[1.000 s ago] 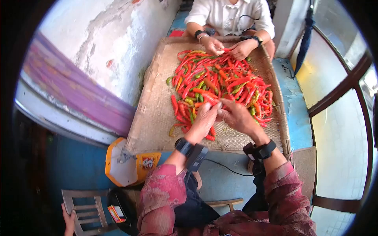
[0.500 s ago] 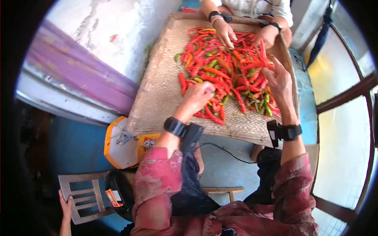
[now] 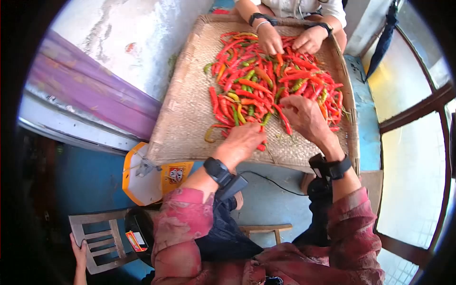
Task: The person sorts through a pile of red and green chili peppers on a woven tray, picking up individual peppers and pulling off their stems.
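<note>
A heap of chili peppers (image 3: 256, 85), mostly red with some green and orange, lies on a woven tray (image 3: 185, 128). My left hand (image 3: 243, 141) is at the heap's near edge, fingers closed and pointing right. Red peppers show just beside and under its fingertips; what it grips is hidden. My right hand (image 3: 306, 116) hovers over the heap's near right part with its fingers curled in. Whatever they hold, if anything, cannot be made out.
Across the tray, another person's two hands (image 3: 270, 40) work in the heap's far side. A wooden chair (image 3: 102, 237) and a yellow-rimmed container (image 3: 142, 175) stand at lower left. A window (image 3: 408, 156) is on the right, a dark umbrella (image 3: 382, 42) hanging beside it.
My right hand has come down and left; the red pepper upright at its fingers no longer shows there. My left hand has moved nearer to me. The other person's hands have drawn together.
</note>
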A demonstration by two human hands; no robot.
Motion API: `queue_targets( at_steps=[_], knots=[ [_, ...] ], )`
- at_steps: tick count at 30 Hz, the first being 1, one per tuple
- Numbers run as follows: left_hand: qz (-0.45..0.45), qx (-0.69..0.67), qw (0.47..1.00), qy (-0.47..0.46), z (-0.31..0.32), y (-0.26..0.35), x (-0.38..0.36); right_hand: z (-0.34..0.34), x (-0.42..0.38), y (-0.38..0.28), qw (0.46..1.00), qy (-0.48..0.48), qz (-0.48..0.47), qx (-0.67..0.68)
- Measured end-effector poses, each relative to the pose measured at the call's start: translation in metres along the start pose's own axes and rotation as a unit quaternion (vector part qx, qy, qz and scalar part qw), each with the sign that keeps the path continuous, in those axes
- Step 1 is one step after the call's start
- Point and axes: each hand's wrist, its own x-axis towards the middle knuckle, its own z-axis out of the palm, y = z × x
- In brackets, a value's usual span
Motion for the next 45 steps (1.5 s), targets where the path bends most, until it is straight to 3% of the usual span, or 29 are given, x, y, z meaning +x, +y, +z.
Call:
queue_targets(
  at_steps=[4, 6, 10, 11, 15, 16, 18, 20, 25, 29, 31, 32, 34, 35, 37, 39, 41, 45],
  knots=[
    [-0.005, 0.039, 0.999, 0.007, -0.003, 0.001, 0.016, 0.009, -0.009, 0.012, 0.995, -0.056, -0.076, -0.022],
    [-0.017, -0.021, 0.999, 0.047, -0.016, 0.000, 0.016, 0.012, -0.014, 0.006, 0.991, -0.107, -0.044, -0.071],
    [-0.033, -0.055, 0.994, 0.085, -0.033, -0.003, 0.007, 0.030, -0.017, -0.001, 0.989, -0.132, -0.064, -0.008],
    [-0.021, -0.061, 0.992, 0.107, -0.030, -0.001, 0.012, 0.036, -0.018, 0.004, 0.990, -0.116, -0.060, -0.049],
    [-0.048, -0.107, 0.989, 0.087, -0.039, 0.009, 0.015, 0.050, -0.013, 0.011, 0.999, -0.023, -0.035, -0.002],
    [-0.054, -0.112, 0.988, 0.087, -0.038, 0.005, 0.013, 0.043, -0.010, 0.004, 0.997, -0.006, -0.071, 0.006],
    [-0.085, -0.139, 0.985, 0.064, -0.036, 0.001, 0.017, 0.020, -0.010, -0.002, 0.999, -0.002, -0.035, -0.009],
    [-0.090, -0.160, 0.978, 0.097, -0.042, -0.006, 0.016, 0.011, 0.000, 0.000, 0.999, 0.017, -0.009, -0.036],
    [-0.156, -0.206, 0.959, 0.116, -0.060, -0.013, 0.012, -0.032, 0.013, 0.008, 0.993, 0.083, 0.016, 0.083],
    [-0.168, -0.212, 0.949, 0.163, -0.050, -0.017, 0.013, -0.041, 0.017, 0.022, 0.963, 0.178, 0.088, 0.181],
    [-0.191, -0.217, 0.942, 0.168, -0.052, -0.015, 0.018, -0.048, 0.015, 0.012, 0.959, 0.253, 0.119, 0.053],
    [-0.210, -0.251, 0.926, 0.187, -0.053, -0.014, 0.020, -0.048, 0.014, 0.012, 0.959, 0.252, 0.119, 0.053],
    [-0.202, -0.281, 0.910, 0.228, -0.052, -0.015, 0.023, -0.041, 0.011, 0.014, 0.935, 0.272, 0.070, -0.215],
    [-0.206, -0.279, 0.910, 0.228, -0.051, -0.014, 0.024, -0.034, 0.010, 0.012, 0.937, 0.270, 0.068, -0.212],
    [-0.244, -0.475, 0.824, 0.190, -0.055, -0.004, 0.031, -0.017, 0.006, 0.006, 0.992, 0.124, 0.018, -0.003],
    [-0.229, -0.497, 0.820, 0.166, -0.054, 0.001, 0.037, 0.004, -0.001, 0.001, 0.995, 0.057, -0.052, 0.066],
    [-0.224, -0.585, 0.765, 0.151, -0.049, 0.007, 0.043, 0.008, -0.003, -0.008, 0.999, -0.030, 0.010, 0.038],
    [-0.230, -0.540, 0.789, 0.181, -0.039, 0.016, 0.052, -0.003, 0.004, 0.003, 0.998, -0.047, 0.028, -0.038]
  ],
)
